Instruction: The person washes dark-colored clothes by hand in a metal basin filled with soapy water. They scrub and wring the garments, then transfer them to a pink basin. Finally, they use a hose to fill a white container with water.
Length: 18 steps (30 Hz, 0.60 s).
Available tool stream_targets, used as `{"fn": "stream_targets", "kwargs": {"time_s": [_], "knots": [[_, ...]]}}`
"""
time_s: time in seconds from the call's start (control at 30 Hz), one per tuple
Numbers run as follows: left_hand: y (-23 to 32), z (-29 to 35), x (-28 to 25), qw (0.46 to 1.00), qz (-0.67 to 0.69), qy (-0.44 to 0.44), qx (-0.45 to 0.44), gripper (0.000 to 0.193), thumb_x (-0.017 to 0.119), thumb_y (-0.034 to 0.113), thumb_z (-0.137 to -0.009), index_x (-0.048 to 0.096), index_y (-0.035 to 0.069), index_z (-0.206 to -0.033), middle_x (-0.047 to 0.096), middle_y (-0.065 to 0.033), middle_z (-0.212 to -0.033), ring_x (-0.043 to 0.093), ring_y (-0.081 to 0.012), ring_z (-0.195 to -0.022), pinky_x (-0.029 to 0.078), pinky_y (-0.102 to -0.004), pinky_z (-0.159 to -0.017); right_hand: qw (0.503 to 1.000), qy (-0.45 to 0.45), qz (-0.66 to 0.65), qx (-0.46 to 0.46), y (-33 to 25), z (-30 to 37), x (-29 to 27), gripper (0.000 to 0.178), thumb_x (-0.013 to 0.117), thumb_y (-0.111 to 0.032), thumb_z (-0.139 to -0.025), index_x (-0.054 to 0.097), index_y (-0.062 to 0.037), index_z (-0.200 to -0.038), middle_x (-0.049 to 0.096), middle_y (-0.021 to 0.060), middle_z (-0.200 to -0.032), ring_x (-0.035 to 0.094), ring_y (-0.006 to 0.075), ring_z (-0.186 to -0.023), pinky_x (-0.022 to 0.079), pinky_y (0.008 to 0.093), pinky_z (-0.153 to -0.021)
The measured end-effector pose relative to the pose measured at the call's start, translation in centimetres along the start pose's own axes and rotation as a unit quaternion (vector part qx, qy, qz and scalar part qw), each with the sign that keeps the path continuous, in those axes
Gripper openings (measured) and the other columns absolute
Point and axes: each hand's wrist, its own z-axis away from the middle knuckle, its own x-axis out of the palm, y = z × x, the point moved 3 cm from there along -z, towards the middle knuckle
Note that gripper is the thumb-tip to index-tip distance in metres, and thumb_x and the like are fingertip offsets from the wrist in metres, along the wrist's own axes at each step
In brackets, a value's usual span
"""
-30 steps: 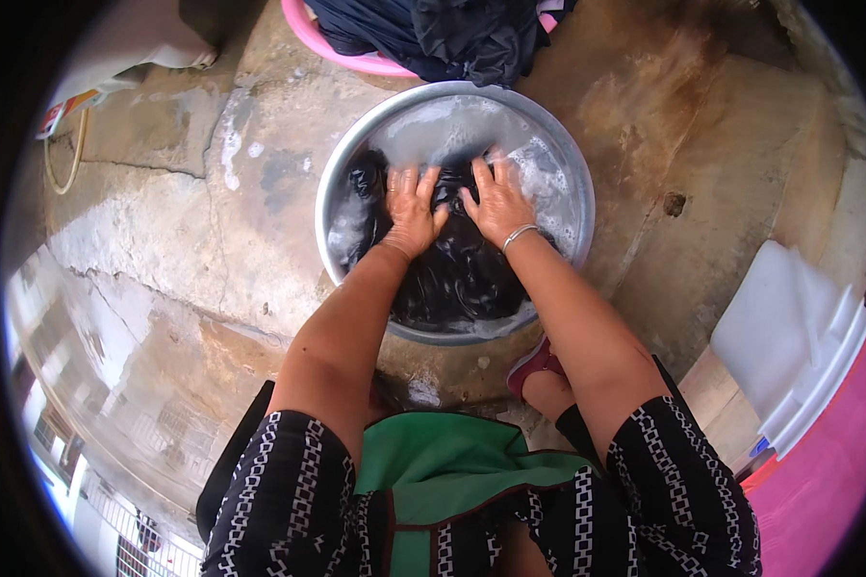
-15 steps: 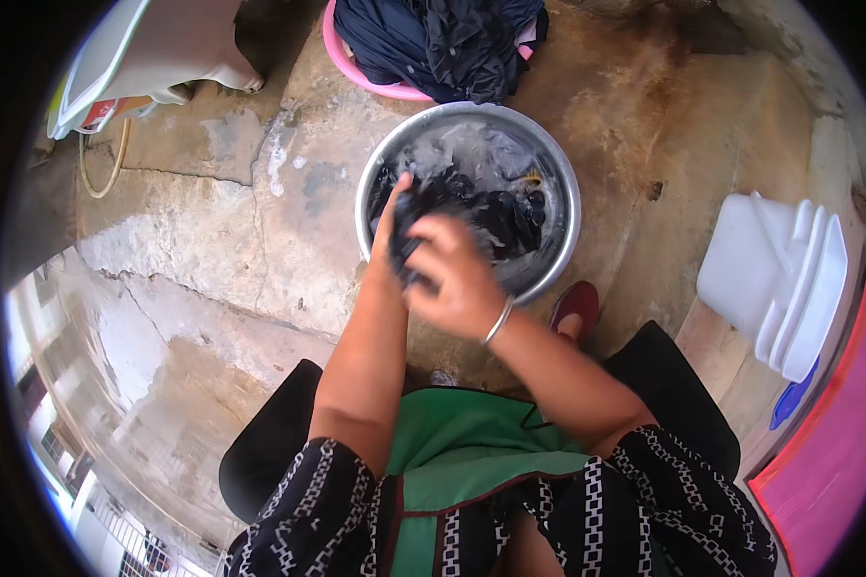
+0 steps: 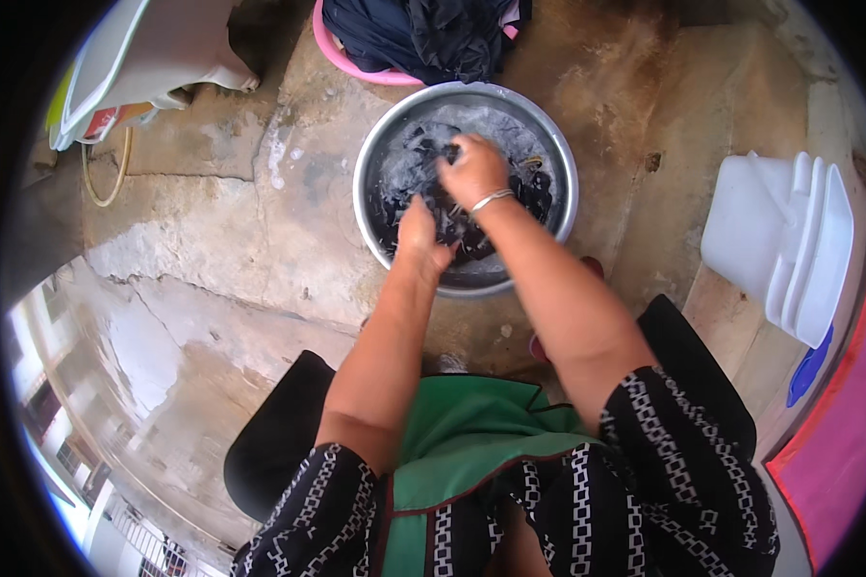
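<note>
A round metal basin [image 3: 570, 192] stands on the ground before me, holding cloudy, sudsy water and wet dark cloth [image 3: 539, 197]. My right hand [image 3: 477, 173], with a silver bangle at its wrist, is over the basin's middle, its fingers curled on a bunch of the dark cloth. Lower and to the left, my left hand [image 3: 423, 233] is closed on the cloth too, thumb to the right. Water and cloth partly hide its fingertips, and motion blurs both hands slightly.
Behind the basin, a pink tub [image 3: 342, 60] is heaped with dark clothes [image 3: 423, 38]. White stacked containers [image 3: 765, 236] stand at the right, near a pink mat [image 3: 842, 413]. A pale plastic chair [image 3: 183, 58] and a thin hose [image 3: 123, 163] are at the far left. The concrete floor [image 3: 192, 221] is cracked.
My right hand has moved away from me, up toward the basin's middle. My left hand has gone from the near left rim lower into the basin, and the lifted cloth is down in the water.
</note>
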Motion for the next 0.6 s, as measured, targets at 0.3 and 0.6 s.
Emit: {"fn": "stream_targets", "kwargs": {"time_s": [0.3,0.6], "knots": [[2.3,-0.7,0.4,0.998,0.030,-0.050,-0.016,0.031,0.047,0.028,-0.090,0.057,0.001,-0.102,0.062,-0.0107,-0.092,0.059,-0.0234,-0.086,0.049,-0.0367,-0.078,0.983,-0.143,0.105,0.051,5.5,3.6,0.8,0.034,0.065,-0.030,-0.067,0.063,-0.0085,-0.093,0.059,0.0106,-0.106,0.053,0.0301,-0.102,0.041,0.0411,-0.090],[-0.2,4.2,2.5,0.719,-0.612,-0.286,0.163,0.041,0.066,0.014,-0.076,0.053,0.000,-0.112,0.059,-0.0143,-0.101,0.058,-0.0209,-0.092,0.045,-0.0314,-0.082,0.894,-0.423,-0.085,0.122,5.2,0.4,-1.8,0.066,0.067,-0.033,-0.068,0.050,0.0033,-0.121,0.059,0.0193,-0.112,0.057,0.0244,-0.101,0.043,0.0324,-0.087]]}}
